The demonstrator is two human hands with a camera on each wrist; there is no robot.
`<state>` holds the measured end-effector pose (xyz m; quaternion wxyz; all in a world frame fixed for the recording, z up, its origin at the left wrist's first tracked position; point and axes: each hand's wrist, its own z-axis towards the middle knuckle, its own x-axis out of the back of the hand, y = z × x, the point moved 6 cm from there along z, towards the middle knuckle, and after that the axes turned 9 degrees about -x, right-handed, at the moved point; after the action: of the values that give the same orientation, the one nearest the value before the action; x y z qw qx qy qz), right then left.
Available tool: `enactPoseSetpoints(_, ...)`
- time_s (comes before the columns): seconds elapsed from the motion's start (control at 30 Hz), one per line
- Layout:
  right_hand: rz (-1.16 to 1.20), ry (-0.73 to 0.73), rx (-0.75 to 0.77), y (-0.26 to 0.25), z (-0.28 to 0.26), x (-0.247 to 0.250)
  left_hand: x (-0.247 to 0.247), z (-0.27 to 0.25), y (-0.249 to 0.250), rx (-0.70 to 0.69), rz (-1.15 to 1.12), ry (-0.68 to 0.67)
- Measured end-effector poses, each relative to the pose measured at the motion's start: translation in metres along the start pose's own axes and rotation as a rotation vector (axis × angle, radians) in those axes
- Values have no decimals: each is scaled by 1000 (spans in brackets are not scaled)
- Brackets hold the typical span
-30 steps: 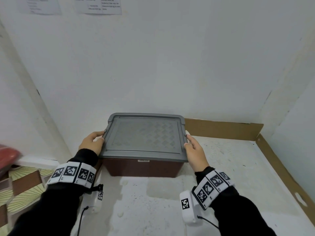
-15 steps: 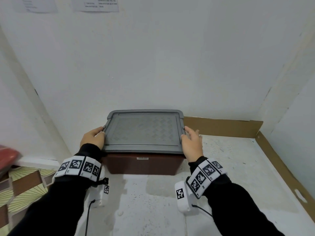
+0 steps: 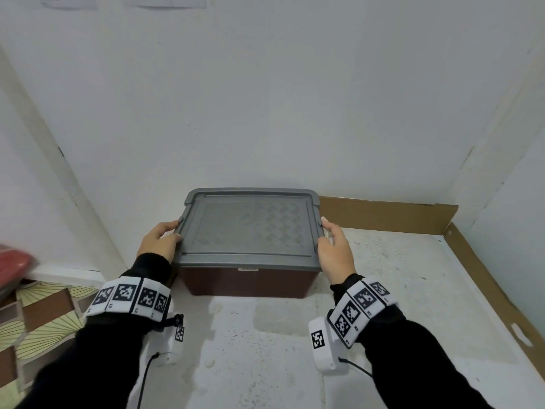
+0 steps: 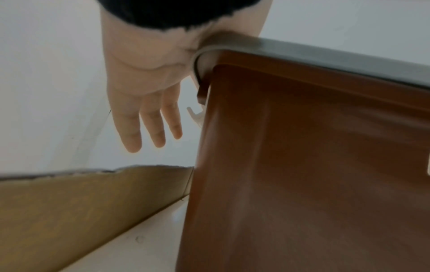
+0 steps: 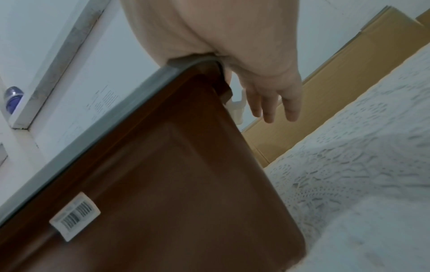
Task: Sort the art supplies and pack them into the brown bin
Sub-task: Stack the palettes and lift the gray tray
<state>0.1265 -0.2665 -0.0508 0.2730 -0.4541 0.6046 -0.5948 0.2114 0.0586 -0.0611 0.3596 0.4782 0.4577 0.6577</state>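
The brown bin [image 3: 247,283] stands against the back wall with its grey lid [image 3: 250,228] on top. My left hand [image 3: 160,242] rests on the lid's left edge, thumb on top and index finger at the rim. My right hand [image 3: 334,249] rests the same way on the right edge. In the left wrist view the palm presses the lid [image 4: 325,53] corner and three fingers [image 4: 144,119] hang straight beside the bin [image 4: 302,165]. The right wrist view shows the same: straight fingers [image 5: 270,103] beside the bin [image 5: 174,174]. No art supplies are visible.
A white clip [image 4: 196,115] hangs at the bin's left side and another white clip [image 5: 237,108] at its right. A low cardboard border [image 3: 383,215] runs along the back and right of the white lace-covered surface [image 3: 398,305]. A red object [image 3: 11,267] lies far left.
Both hands stay on the lid's sides. The right hand has slid a little further along the edge. The bin has hardly moved.
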Motion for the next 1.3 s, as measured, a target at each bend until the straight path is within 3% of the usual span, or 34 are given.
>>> enactPoseSetpoints(0.23,97,94,-91,9,2,6,-2,-6,2,19,-73,61)
enactPoseSetpoints(0.37,48,159,-41,4,0,8,-1,-9,-2,86,-68,82)
enactPoseSetpoints(0.87,-288,92,96,-16,-3,2,-1,-10,-6,161,-51,141)
enactPoseSetpoints(1.03,-53,149,6,-9,10,18,-1,-9,-8,164,-54,147)
enactPoseSetpoints(1.17,234,36,-205,3,24,20,-1,-9,-9,159,-47,147)
enactPoseSetpoints(1.3,164,74,-140,2,26,18,-1,-10,-7,146,-28,156)
